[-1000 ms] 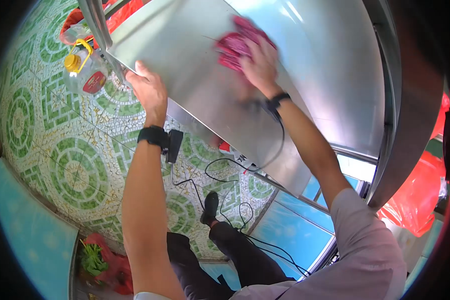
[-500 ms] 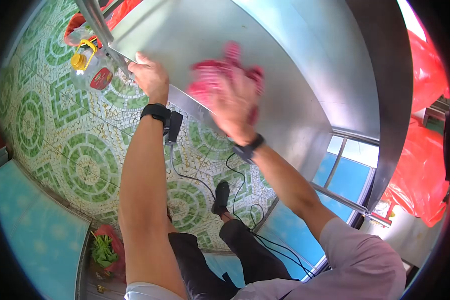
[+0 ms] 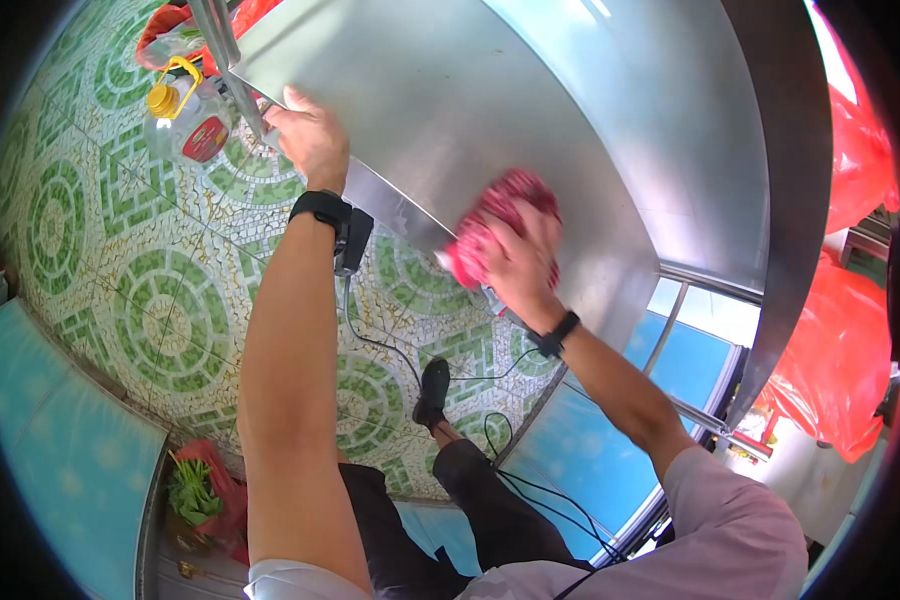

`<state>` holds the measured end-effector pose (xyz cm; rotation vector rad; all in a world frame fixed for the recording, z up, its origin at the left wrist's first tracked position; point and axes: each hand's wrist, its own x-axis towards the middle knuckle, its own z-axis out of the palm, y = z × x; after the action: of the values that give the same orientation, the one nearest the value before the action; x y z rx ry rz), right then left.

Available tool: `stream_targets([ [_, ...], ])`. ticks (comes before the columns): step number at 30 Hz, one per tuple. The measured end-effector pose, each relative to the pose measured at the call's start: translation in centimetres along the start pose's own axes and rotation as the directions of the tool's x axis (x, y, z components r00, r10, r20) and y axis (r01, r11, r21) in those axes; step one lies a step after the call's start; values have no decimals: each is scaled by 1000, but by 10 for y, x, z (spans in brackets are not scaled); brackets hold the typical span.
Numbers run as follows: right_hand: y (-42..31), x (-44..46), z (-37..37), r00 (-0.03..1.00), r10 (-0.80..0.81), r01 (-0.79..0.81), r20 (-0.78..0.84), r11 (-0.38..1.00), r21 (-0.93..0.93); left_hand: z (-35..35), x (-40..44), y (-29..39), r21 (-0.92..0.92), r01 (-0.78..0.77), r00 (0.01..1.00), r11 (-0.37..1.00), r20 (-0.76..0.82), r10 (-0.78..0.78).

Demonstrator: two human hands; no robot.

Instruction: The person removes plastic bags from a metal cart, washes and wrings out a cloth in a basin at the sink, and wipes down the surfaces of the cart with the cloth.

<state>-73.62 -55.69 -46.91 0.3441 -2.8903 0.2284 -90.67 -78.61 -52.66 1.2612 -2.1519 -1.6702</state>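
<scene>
My right hand (image 3: 518,257) presses a crumpled red and white cloth (image 3: 515,195) onto the metal shelf (image 3: 400,90), near its front edge and toward its right part. The fingers curl over the cloth. My left hand (image 3: 313,143) grips the shelf's front edge at the left, beside a metal post (image 3: 220,50), with its thumb on top and its other fingers mostly hidden below the edge. Each wrist wears a black band, and a dark device with a cable hangs at the left one.
A large clear bottle (image 3: 185,125) with a yellow cap stands on the patterned floor at the left. Red plastic bags (image 3: 835,350) are at the right. Green vegetables (image 3: 192,490) lie in a red bag at the lower left. Black cables (image 3: 560,510) trail near my foot.
The cloth and my right hand have swept from the shelf's far side toward the front edge, then to the right. My left hand stays at the edge while the view shifts slightly.
</scene>
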Motion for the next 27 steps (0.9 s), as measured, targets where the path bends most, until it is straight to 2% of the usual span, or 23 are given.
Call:
stream_targets([
  [2,-32,59,19,983,-150,163,-104,978,132,-1,3,-5,35,-18,1000,999,11,17],
  [5,-63,135,48,945,-272,291,-185,953,88,2,5,-1,72,-71,997,995,-15,72],
  [9,-10,130,43,916,-343,378,-208,912,159,1,10,-6,143,-147,987,979,-50,156],
  [10,23,106,44,964,-215,223,-159,974,39,1,13,-7,138,-123,992,983,-9,125],
  [11,60,80,25,991,-125,123,-46,991,-56,1,11,-7,134,-122,992,984,-14,125],
  [12,100,55,5,1000,11,-14,-26,996,-92,0,11,-6,128,-121,992,984,-25,125],
  [13,139,30,-15,989,148,-147,-7,980,-134,1,12,-5,120,-115,993,986,-27,119],
  [14,196,-16,-20,969,241,-249,-59,943,-221,3,12,-5,79,-99,994,992,-34,102],
  [15,248,-66,-27,944,329,-296,4,856,-423,4,11,-7,38,-73,996,997,-43,75],
  [16,298,-115,-35,909,412,-287,68,736,-613,4,7,-9,29,-45,998,999,-46,47],
  [17,248,-114,-53,741,664,-633,-99,640,-436,3,4,-6,20,-37,999,999,-35,38],
  [18,219,-102,-61,607,795,-669,4,514,-537,2,4,-1,12,-42,999,999,-33,42],
  [20,213,-85,-40,773,635,-493,21,621,-609,1,10,-2,22,-62,996,998,-62,63],
  [21,211,-72,-18,925,364,-362,-105,768,-529,2,13,-3,49,-69,996,996,-56,72],
  [22,175,-31,-12,954,253,-294,-161,895,-335,5,14,-8,78,-71,996,994,-44,74],
  [23,141,13,-5,965,247,-261,-89,939,-222,6,15,-10,75,-77,994,994,-71,82],
  [24,124,50,13,959,-110,54,-263,976,-212,1,20,-12,51,-63,997,997,42,61],
  [25,99,84,21,959,-86,64,-271,994,-91,5,22,-22,46,-95,995,994,2,95],
  [26,86,110,26,979,-109,112,-171,994,7,6,24,-35,16,-106,992,994,64,105],
  [27,77,125,23,965,-189,200,-184,979,47,7,26,-48,-15,-113,986,994,125,114],
])
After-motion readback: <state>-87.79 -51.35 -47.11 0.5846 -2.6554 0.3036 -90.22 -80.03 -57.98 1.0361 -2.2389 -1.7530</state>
